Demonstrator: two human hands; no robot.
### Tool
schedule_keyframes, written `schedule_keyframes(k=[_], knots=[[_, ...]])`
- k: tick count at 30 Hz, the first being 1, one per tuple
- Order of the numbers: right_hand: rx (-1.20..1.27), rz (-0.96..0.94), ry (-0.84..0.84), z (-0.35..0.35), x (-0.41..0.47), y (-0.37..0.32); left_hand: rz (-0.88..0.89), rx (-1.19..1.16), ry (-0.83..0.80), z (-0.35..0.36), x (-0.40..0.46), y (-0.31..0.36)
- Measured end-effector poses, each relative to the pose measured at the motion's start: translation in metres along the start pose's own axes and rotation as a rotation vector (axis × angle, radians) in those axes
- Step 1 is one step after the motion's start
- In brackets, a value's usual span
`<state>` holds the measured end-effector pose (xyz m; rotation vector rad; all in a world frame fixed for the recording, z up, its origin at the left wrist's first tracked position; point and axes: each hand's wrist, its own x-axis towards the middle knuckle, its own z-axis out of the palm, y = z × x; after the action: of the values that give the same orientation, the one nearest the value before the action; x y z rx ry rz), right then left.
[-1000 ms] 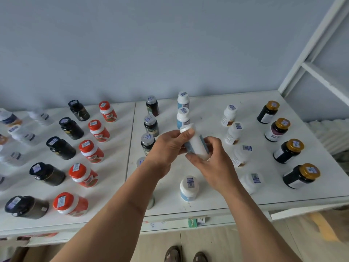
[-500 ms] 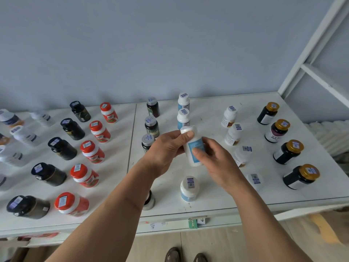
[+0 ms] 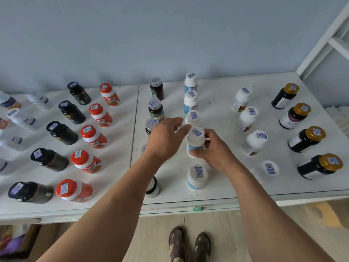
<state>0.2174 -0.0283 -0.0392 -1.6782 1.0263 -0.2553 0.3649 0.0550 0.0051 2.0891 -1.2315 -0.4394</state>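
My right hand (image 3: 213, 150) grips a white bottle with a blue label (image 3: 195, 141), held upright in the middle of a column of like bottles on the white table (image 3: 222, 188). A barcode sticker sits on its cap. My left hand (image 3: 165, 138) hovers just left of the bottle with fingers spread and relaxed, holding nothing. Another white-and-blue bottle (image 3: 197, 177) stands in front of the held one, and one more (image 3: 192, 118) stands right behind it.
Rows of bottles cover the table: red-capped ones (image 3: 86, 161) and black ones (image 3: 49, 159) at left, dark grey-capped ones (image 3: 155, 109) beside my left hand, white ones (image 3: 255, 141) and gold-capped dark ones (image 3: 306, 138) at right. A white shelf frame (image 3: 321, 42) rises at far right.
The bottle was tilted between both hands. Now it is upright and lower, held by my right hand alone. My left hand has let go and opened.
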Motion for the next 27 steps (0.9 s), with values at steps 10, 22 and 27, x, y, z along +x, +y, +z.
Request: schedule_keyframes(k=[10, 22, 27], knots=[[0.143, 0.02, -0.062, -0.009, -0.003, 0.001, 0.055, -0.004, -0.007, 0.005, 0.011, -0.01], [0.051, 0.053, -0.113, -0.018, 0.067, -0.011, -0.193, -0.211, -0.027, 0.009, 0.045, -0.003], [0.029, 0.002, -0.062, -0.024, 0.076, -0.018, -0.233, -0.307, -0.061, 0.005, 0.054, 0.003]])
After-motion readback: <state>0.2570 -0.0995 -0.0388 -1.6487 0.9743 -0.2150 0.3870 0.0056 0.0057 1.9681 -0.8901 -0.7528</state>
